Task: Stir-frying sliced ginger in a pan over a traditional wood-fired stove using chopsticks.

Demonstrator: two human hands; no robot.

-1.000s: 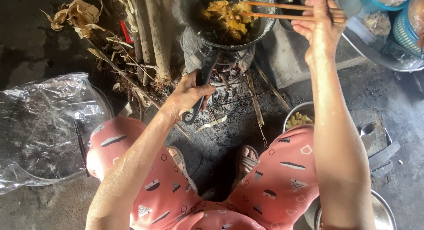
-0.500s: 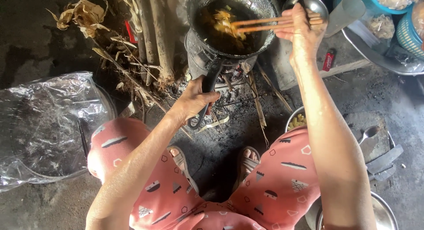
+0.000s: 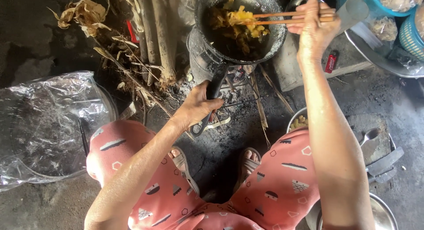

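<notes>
A black frying pan [image 3: 274, 9] sits on a small stove [image 3: 201, 57] over ash and sticks, filled with yellow fried food [image 3: 240, 24]. My left hand [image 3: 196, 107] grips the pan's black handle [image 3: 216, 86] below the pan. My right hand [image 3: 313, 29] holds long wooden chopsticks [image 3: 278, 17], whose tips reach left into the food. I squat with patterned pink trousers and sandals below the stove.
Firewood logs [image 3: 154, 31] and dry husks [image 3: 81, 13] lie to the left of the stove. A clear plastic sheet [image 3: 44, 124] covers a round pan at left. A metal bowl of food [image 3: 298, 121], a spoon [image 3: 369, 135], a red lighter [image 3: 331, 61] and baskets [image 3: 410, 24] stand at right.
The view has shifted so the pan sits lower and more central. My right hand has kept moving the chopsticks through the food; my left hand stays on the handle.
</notes>
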